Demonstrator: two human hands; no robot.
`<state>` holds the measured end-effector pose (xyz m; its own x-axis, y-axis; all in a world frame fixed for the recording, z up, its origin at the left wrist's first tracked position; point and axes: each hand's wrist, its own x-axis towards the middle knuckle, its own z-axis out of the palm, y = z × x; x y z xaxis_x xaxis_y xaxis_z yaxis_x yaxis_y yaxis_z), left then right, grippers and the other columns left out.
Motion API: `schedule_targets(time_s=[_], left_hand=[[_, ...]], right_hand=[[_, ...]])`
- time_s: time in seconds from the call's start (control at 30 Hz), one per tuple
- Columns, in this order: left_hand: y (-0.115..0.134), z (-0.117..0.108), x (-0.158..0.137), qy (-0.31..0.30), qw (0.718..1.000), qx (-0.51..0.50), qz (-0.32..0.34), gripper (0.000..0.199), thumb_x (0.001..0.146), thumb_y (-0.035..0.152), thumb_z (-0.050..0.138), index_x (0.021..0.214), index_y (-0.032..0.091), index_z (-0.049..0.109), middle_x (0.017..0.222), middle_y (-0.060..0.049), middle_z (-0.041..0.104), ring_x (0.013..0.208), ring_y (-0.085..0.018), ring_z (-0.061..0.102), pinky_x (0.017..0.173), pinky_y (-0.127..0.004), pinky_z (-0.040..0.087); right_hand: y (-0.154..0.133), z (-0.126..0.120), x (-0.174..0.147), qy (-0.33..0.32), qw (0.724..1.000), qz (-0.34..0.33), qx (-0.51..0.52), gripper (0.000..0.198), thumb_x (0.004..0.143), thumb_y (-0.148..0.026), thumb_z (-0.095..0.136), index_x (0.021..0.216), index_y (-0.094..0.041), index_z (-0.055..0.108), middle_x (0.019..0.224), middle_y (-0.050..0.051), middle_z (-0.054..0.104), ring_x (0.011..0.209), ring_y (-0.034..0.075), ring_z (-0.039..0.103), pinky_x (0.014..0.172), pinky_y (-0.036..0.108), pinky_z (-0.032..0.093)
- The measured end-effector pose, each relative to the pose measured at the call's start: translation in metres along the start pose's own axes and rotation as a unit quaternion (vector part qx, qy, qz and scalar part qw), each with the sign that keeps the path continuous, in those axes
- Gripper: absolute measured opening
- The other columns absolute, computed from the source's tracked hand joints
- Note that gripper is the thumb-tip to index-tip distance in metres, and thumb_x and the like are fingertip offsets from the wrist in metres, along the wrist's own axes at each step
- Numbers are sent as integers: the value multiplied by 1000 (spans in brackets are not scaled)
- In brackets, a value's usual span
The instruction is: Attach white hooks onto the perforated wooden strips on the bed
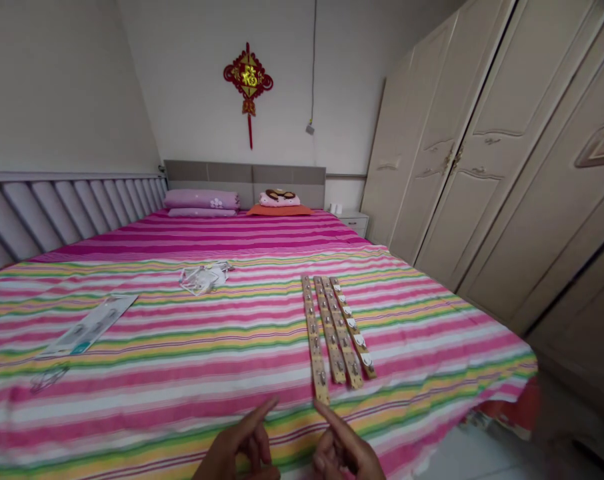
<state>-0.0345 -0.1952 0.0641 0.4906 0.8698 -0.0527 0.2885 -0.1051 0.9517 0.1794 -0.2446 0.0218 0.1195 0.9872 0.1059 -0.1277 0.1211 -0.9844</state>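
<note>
My left hand (243,443) is over the striped sheet at the bottom of the view, index finger stretched out, the others loosely curled, holding nothing. Beside it, my right hand (346,448) also stretches its index finger, its other fingers bent in. That fingertip is at the near end of a tan strip with small metal fittings (312,327); whether it touches I cannot tell. To the right lie more tan strips (327,320) side by side, (343,333) roughly parallel. The outermost strip (353,323) carries white round pieces along its length.
A striped sheet (192,373) covers the bed. On its left lie a clear flat package (92,327), a small transparent item (49,377) and a pile of clear and white packaging (205,277). Pillows (202,199) rest by the headboard (212,175); wardrobes (487,167) stand right.
</note>
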Motion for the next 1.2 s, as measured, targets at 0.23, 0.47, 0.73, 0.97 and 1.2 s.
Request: schedule_targets(time_s=[0.23,0.47,0.73,0.97,1.2], left_hand=[[41,-1,0,310,937,102,127,84,72,38,67,144,26,27,62,4,52,49,-11,47,54,-24,46],[48,-14,14,384,906,108,144,100,75,41,63,148,22,-3,59,8,48,48,-11,45,56,-24,46],[11,-21,22,366,926,90,37,102,70,40,62,148,18,2,54,10,46,43,-10,42,47,-21,37],[-5,-15,25,356,928,109,-14,97,69,39,58,148,16,7,52,10,46,43,-12,45,47,-23,36],[-13,-8,29,344,933,111,-6,96,68,39,58,147,16,9,51,10,47,43,-12,45,47,-23,38]], right_hand=[[-79,16,19,85,965,-238,-72,75,84,-27,60,147,-21,20,63,-1,56,57,16,52,58,29,44],[-91,22,50,105,929,-305,-180,89,84,-16,57,148,-24,-4,60,-7,48,49,12,45,51,24,41],[-46,18,72,23,963,-104,-247,82,73,-11,53,147,-18,20,50,-9,43,45,12,43,46,23,33],[-17,12,77,11,970,-47,-237,87,63,-6,53,145,-18,27,45,-11,38,41,11,36,43,21,27],[-13,6,71,4,974,-41,-221,86,65,-9,52,146,-18,24,46,-11,35,42,10,34,44,21,27]])
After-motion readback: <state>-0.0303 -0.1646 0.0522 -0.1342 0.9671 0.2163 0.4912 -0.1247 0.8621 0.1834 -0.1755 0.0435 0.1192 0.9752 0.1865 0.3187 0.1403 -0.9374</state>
